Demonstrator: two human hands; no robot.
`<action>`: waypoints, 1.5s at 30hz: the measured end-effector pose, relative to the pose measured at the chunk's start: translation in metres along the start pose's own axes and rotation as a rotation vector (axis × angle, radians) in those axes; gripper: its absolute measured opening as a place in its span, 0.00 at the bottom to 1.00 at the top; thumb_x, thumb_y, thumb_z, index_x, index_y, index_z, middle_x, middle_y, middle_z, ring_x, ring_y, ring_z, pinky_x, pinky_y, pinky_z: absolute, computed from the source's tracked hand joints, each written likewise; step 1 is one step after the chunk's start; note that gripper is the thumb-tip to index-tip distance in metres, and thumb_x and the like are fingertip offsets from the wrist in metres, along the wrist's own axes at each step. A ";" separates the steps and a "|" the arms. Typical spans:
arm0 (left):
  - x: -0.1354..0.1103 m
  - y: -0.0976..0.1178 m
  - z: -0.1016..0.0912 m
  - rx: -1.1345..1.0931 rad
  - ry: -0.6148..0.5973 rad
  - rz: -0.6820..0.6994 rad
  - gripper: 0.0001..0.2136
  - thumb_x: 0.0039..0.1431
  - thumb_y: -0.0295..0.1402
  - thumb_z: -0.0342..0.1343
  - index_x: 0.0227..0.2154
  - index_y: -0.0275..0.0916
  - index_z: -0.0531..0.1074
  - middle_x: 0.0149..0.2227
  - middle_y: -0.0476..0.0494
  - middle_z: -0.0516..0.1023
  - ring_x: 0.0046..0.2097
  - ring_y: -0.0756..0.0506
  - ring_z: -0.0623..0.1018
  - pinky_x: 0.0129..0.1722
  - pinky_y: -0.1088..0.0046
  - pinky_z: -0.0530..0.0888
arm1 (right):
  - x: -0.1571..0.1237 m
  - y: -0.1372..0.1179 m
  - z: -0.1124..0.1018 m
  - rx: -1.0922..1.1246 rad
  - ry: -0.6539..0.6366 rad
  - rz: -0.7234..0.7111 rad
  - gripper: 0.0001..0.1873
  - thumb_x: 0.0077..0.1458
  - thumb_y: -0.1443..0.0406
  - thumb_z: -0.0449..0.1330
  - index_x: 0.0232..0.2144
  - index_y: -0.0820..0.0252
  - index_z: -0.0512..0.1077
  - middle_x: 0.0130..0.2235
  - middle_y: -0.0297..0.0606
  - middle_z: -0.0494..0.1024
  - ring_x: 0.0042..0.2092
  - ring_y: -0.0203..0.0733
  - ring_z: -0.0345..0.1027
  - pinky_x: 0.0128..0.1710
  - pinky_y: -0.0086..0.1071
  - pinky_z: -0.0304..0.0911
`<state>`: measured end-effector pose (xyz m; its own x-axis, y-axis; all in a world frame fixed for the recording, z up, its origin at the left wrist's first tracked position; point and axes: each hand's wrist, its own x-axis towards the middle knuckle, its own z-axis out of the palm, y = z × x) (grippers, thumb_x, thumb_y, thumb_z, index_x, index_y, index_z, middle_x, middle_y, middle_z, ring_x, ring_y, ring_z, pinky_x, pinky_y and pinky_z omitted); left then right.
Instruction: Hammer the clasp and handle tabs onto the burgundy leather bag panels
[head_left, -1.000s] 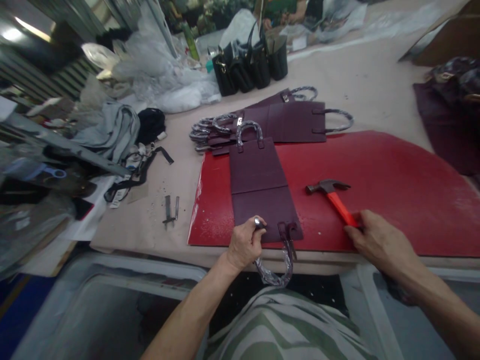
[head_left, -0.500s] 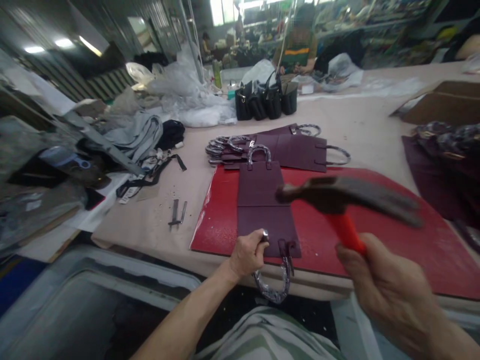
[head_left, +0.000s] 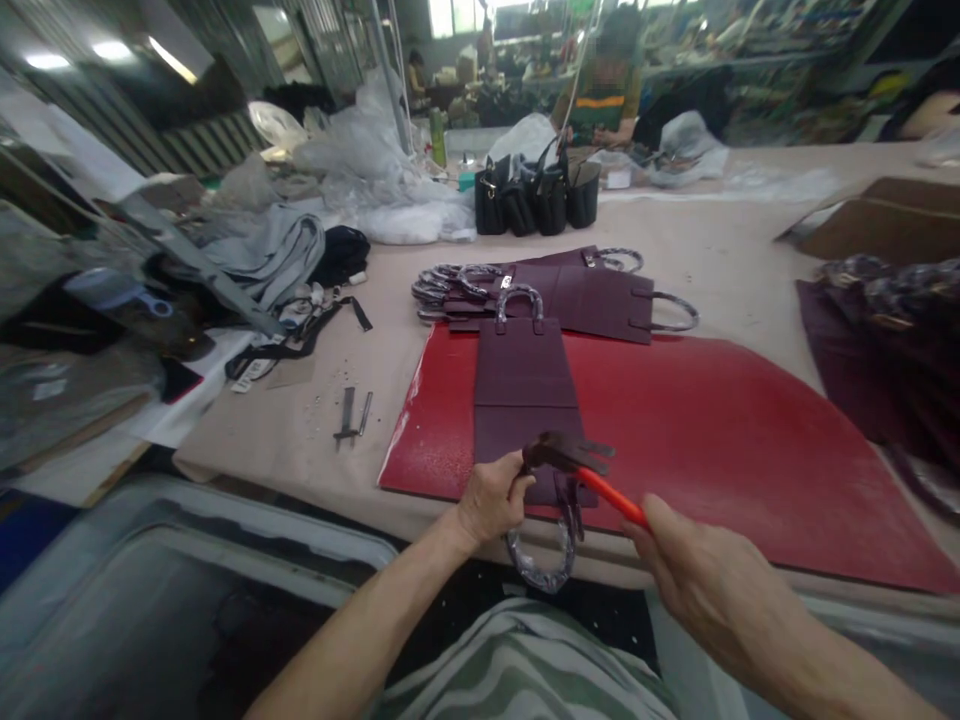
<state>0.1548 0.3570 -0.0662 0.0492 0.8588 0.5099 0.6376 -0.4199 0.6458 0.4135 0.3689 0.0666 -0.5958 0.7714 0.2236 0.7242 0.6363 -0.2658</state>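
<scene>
My right hand is closed round the red handle of a claw hammer. The hammer's head is down at the fingertips of my left hand, over the top of what that hand grips. That hand is closed on a short metal punch, now hidden behind the hammer head and fingers. Beneath lies a flat purple leather bag panel, with a plastic-wrapped handle at each end; the near handle hangs past the table edge. A red board lies under the panel.
More purple bag panels are stacked behind the board, and a dark purple pile lies at right. Small metal tools rest at left. Black bags and plastic wrap stand farther back. A person sits across the table.
The hammer has come down and left, from raised above the board to the top of the punch. My left hand has kept its place on the panel.
</scene>
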 end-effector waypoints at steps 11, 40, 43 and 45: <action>0.003 0.002 -0.006 -0.074 -0.001 -0.012 0.07 0.62 0.26 0.53 0.41 0.39 0.71 0.37 0.42 0.81 0.39 0.44 0.83 0.41 0.69 0.80 | 0.003 0.087 0.063 -0.008 -0.101 0.434 0.17 0.63 0.55 0.46 0.29 0.56 0.66 0.25 0.41 0.70 0.27 0.48 0.65 0.26 0.36 0.54; -0.004 0.002 -0.016 -0.085 0.034 0.105 0.09 0.61 0.21 0.57 0.43 0.36 0.73 0.41 0.39 0.83 0.45 0.45 0.83 0.49 0.70 0.81 | 0.017 0.033 0.118 0.142 0.047 -0.014 0.25 0.63 0.54 0.55 0.57 0.62 0.69 0.58 0.55 0.67 0.60 0.63 0.60 0.63 0.66 0.45; -0.004 0.003 -0.017 -0.085 0.042 0.056 0.09 0.61 0.21 0.56 0.44 0.36 0.73 0.41 0.39 0.83 0.45 0.46 0.83 0.49 0.70 0.80 | 0.020 0.022 0.125 0.172 0.110 0.045 0.24 0.64 0.52 0.55 0.53 0.63 0.71 0.58 0.56 0.65 0.61 0.64 0.58 0.62 0.66 0.48; -0.003 0.005 -0.018 -0.101 0.062 -0.054 0.08 0.62 0.22 0.56 0.43 0.36 0.73 0.40 0.40 0.83 0.44 0.46 0.83 0.47 0.71 0.81 | 0.021 0.018 0.130 0.175 0.151 0.077 0.23 0.63 0.51 0.56 0.51 0.63 0.73 0.56 0.56 0.66 0.61 0.63 0.58 0.61 0.64 0.51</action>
<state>0.1442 0.3472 -0.0547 -0.0325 0.8626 0.5048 0.5574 -0.4036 0.7255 0.3693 0.3971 -0.0551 -0.4732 0.8166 0.3307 0.6862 0.5770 -0.4430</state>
